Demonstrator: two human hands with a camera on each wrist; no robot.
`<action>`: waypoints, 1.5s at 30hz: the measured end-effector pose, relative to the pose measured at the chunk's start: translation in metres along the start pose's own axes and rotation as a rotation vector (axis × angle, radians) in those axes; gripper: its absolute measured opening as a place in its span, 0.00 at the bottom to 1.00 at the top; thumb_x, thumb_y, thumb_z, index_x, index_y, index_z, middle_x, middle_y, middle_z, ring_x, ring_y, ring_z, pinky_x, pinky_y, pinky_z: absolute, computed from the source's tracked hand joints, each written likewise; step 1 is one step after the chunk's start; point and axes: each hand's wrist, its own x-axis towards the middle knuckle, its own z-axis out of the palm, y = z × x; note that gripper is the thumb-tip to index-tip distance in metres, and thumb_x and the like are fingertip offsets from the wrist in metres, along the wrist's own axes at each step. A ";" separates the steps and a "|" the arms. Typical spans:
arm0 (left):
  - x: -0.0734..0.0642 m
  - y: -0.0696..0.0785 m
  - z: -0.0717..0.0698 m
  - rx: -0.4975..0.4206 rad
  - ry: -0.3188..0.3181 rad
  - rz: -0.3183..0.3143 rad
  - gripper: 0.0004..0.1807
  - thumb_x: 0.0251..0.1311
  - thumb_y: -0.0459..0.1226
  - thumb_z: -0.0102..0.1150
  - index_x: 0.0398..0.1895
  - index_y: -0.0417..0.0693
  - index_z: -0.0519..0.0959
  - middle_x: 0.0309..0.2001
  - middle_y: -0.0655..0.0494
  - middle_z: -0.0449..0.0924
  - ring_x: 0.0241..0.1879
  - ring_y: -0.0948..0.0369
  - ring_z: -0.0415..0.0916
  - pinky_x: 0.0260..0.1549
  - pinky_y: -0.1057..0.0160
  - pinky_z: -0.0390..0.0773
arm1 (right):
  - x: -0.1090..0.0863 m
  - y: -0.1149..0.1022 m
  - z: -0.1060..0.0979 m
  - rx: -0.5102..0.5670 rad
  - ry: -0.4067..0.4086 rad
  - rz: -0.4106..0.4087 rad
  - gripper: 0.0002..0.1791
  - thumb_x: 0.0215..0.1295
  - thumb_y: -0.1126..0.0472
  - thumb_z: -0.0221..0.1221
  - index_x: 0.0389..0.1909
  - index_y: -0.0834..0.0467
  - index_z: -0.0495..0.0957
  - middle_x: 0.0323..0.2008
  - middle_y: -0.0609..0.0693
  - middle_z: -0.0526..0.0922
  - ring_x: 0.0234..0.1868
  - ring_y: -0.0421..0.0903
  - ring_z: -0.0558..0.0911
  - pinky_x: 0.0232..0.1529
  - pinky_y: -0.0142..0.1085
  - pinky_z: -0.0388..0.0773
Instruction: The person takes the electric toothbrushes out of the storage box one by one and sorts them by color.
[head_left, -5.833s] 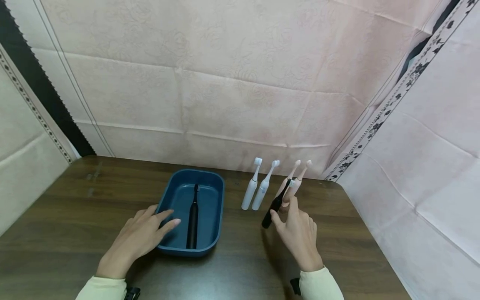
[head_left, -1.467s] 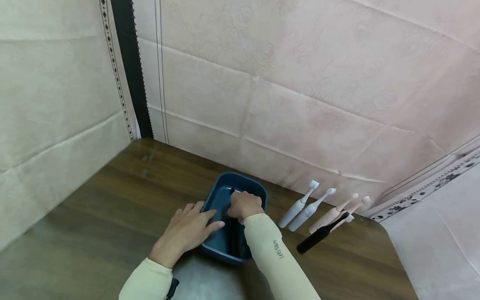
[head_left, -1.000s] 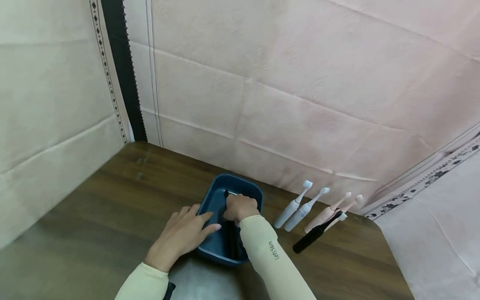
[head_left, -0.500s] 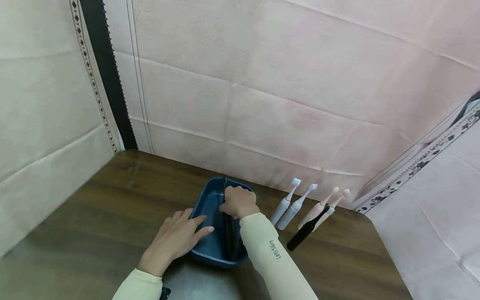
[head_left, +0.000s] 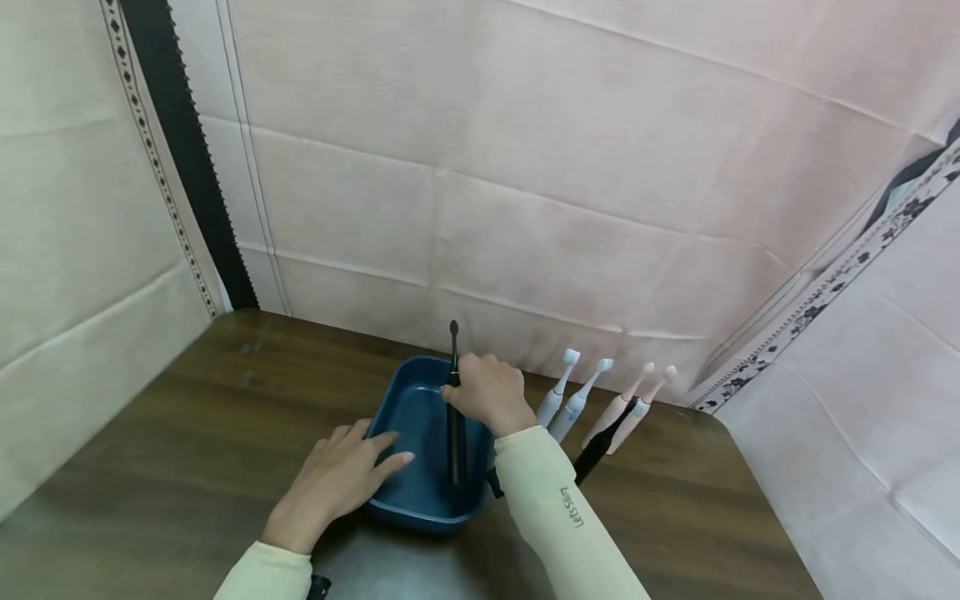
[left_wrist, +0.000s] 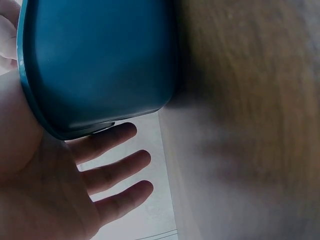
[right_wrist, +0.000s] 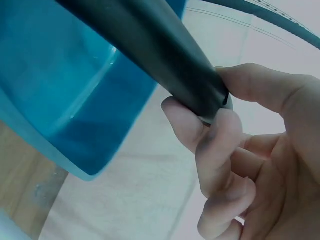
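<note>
In the head view, my right hand (head_left: 491, 392) pinches a black electric toothbrush (head_left: 456, 442) near the top of its handle. The brush stands almost upright over the blue tray (head_left: 416, 479), its head rising past the tray's far rim. Thumb and fingertips close round the handle (right_wrist: 165, 55) in the right wrist view. My left hand (head_left: 330, 479) rests on the tray's left rim, thumb and index finger reaching over the inside. Seen from the left wrist, the other fingers (left_wrist: 117, 170) stretch out straight along the tray's outer wall.
Right of the tray, two pale blue toothbrushes (head_left: 570, 412) lie side by side, partly behind my right forearm. Beyond them are two pink toothbrushes (head_left: 611, 417), with another black toothbrush (head_left: 596, 450) overlapping them. A pale cloth (head_left: 487, 208) hangs behind the wooden table (head_left: 187, 467).
Earlier my right hand was at the black toothbrush on the right. It then reached into the tray, gripped the black toothbrush lying there and raised it. The left hand stayed on the rim.
</note>
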 end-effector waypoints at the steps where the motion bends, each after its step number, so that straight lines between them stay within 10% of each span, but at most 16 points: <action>1: 0.000 0.000 0.000 0.000 -0.002 0.000 0.32 0.73 0.59 0.51 0.66 0.46 0.78 0.69 0.35 0.68 0.64 0.35 0.65 0.58 0.27 0.65 | -0.001 0.000 -0.002 0.008 0.002 -0.001 0.22 0.68 0.49 0.67 0.18 0.54 0.73 0.14 0.46 0.67 0.15 0.44 0.71 0.16 0.34 0.65; 9: 0.002 0.000 0.001 -0.002 -0.016 0.004 0.35 0.72 0.63 0.48 0.67 0.47 0.77 0.68 0.34 0.68 0.64 0.34 0.66 0.57 0.27 0.65 | -0.014 0.000 -0.011 0.033 0.074 0.005 0.16 0.68 0.47 0.67 0.31 0.56 0.78 0.17 0.47 0.74 0.17 0.44 0.74 0.17 0.35 0.70; 18: 0.001 -0.003 0.002 0.008 -0.001 0.038 0.36 0.72 0.63 0.47 0.67 0.47 0.77 0.67 0.34 0.69 0.63 0.34 0.67 0.56 0.27 0.66 | -0.045 0.017 -0.019 0.104 0.354 -0.036 0.20 0.68 0.48 0.67 0.48 0.59 0.78 0.16 0.45 0.77 0.09 0.40 0.69 0.09 0.32 0.58; 30: 0.004 -0.010 0.004 0.029 0.001 0.072 0.38 0.72 0.64 0.45 0.68 0.45 0.76 0.67 0.31 0.67 0.62 0.31 0.66 0.53 0.24 0.65 | -0.088 0.042 -0.025 0.093 0.691 -0.067 0.19 0.65 0.49 0.69 0.45 0.59 0.78 0.32 0.49 0.89 0.12 0.41 0.70 0.12 0.34 0.62; 45: 0.006 -0.012 0.004 0.043 -0.010 0.122 0.39 0.73 0.64 0.43 0.68 0.42 0.76 0.66 0.26 0.66 0.61 0.27 0.65 0.50 0.23 0.66 | -0.119 0.078 -0.023 0.114 0.785 0.005 0.18 0.64 0.53 0.70 0.47 0.58 0.78 0.34 0.51 0.90 0.09 0.35 0.67 0.13 0.35 0.64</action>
